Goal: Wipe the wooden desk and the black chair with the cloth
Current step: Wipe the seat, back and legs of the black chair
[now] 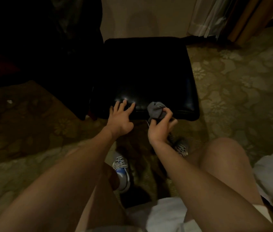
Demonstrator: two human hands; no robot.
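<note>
1. Head view: the left hand [120, 118] is open, its fingers spread and straight, with the fingertips resting on the front edge of the chair [145, 72] seat.
2. The right hand [161, 127] has its fingers curled round a bunched grey cloth [155, 110], which it holds against the seat's front edge, just beside the left hand.
3. The black seat is glossy and stands on a patterned carpet [241, 89].
4. Two shoes [121, 168] stand on the carpet below the hands, between the bare knees.
5. White bedding [165, 215] lies at the bottom edge, and a curtain [207, 17] hangs at the top right.
6. The furniture left of the chair is too dark to make out.
</note>
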